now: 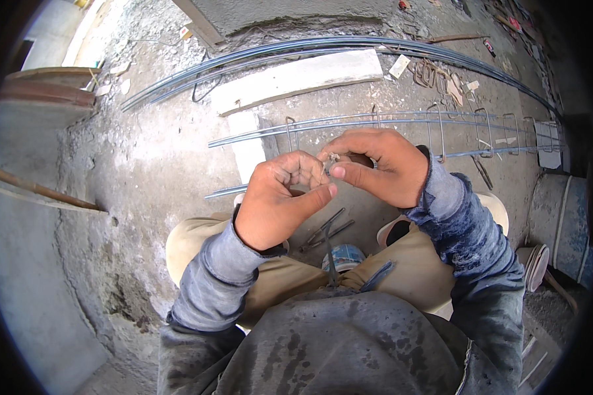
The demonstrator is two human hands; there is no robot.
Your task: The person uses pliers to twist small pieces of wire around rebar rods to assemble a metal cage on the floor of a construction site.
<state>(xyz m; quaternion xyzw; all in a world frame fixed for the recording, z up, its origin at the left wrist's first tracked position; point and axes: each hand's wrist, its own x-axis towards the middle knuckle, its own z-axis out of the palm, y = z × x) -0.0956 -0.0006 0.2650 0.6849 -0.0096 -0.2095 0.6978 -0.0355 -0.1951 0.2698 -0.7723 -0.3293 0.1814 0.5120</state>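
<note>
A dark grey cloth garment with damp-looking spots (329, 342) lies nearest, across a seated or squatting person's lap, above beige trousers (408, 270).

Just beyond, both bare hands meet. The right hand (382, 164) reaches in palm-down, wrist bent inward; its grip is narrow, thumb and forefinger pinching a small, irregular greyish piece (332, 160). The left hand (277, 197) has curled fingers and its thumb pointing right, fingertips just beside that piece; whether its grip holds anything, I cannot tell.

The step in hand seems to be working the small piece with the fingertips. The next move likely calls for a steady right pinch and fine left-finger control.

Below the hands, a dark metal tool with two long handles (336, 217) lies on the grey concrete floor (138, 164). Beyond stretch a blue-grey steel-rod frame with square hoops (408, 121), a long whitish slab (303, 79) and bundled bluish metal rods (270, 46).
</note>
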